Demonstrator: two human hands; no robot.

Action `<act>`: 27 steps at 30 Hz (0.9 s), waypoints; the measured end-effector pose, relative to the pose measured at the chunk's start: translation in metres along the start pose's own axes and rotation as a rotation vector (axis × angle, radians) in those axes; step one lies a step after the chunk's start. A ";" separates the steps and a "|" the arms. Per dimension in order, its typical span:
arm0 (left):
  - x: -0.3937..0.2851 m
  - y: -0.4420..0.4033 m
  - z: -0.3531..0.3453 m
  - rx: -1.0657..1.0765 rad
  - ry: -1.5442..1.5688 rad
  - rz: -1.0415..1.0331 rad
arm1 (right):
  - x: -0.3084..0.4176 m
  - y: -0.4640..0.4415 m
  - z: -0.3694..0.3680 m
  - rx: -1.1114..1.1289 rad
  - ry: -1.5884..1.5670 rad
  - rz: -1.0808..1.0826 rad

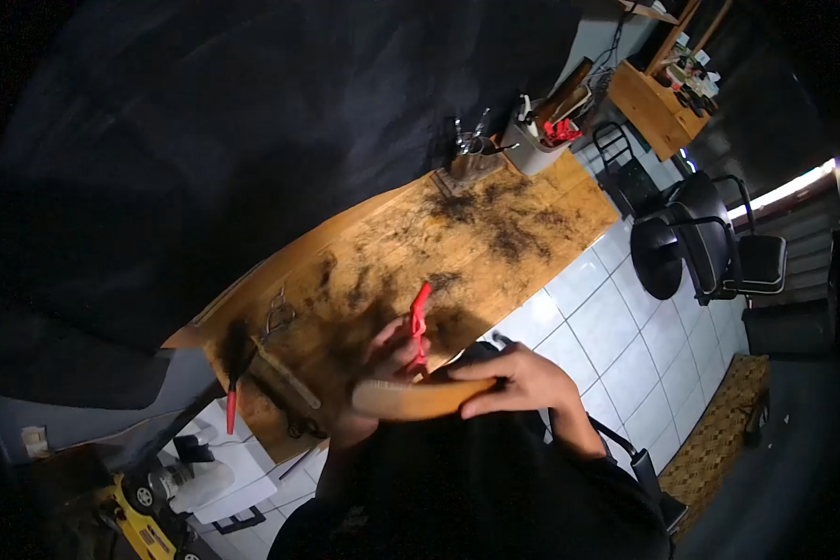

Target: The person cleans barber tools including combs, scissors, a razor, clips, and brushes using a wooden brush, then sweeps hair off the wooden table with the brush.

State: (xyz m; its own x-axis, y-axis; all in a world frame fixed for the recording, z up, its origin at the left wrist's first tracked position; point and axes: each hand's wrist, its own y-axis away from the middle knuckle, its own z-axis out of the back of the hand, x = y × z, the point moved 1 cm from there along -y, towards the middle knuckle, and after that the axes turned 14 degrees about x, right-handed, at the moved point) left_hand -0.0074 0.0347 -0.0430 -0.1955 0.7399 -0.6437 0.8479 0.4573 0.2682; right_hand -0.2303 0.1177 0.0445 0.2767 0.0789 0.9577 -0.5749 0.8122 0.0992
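My right hand is closed round one end of a curved wooden brush, held in front of my chest. At its far end it looks pale, like bristles. Beyond it my left hand has its fingers bent round a red plastic hair clip, which stands roughly upright. The brush hides part of that hand. Below them, loose dark hair is scattered over the wooden tabletop.
Scissors, a comb-like strip and a red-handled brush lie at the left. A metal cup and a grey bin of tools stand at the far end. Black chairs stand on the tiled floor.
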 end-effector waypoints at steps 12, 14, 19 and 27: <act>-0.014 -0.008 -0.047 -0.124 -0.346 -0.182 | -0.018 0.016 0.017 -0.528 -0.014 -0.188; -0.004 -0.014 -0.034 -0.148 -0.500 -0.195 | -0.015 0.017 0.005 -0.298 0.012 -0.115; -0.009 -0.017 -0.047 -0.218 -0.687 -0.209 | -0.025 0.021 0.016 -0.482 0.049 -0.260; -0.020 -0.043 -0.075 -0.561 -1.337 -0.487 | -0.017 0.031 0.038 -0.635 -0.021 -0.246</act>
State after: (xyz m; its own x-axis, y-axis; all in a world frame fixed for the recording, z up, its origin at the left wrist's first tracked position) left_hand -0.0776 0.0374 0.0122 0.4434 -0.3644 -0.8189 0.4844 0.8661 -0.1231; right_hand -0.2820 0.1194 0.0413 0.3225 -0.1572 0.9334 0.0681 0.9874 0.1428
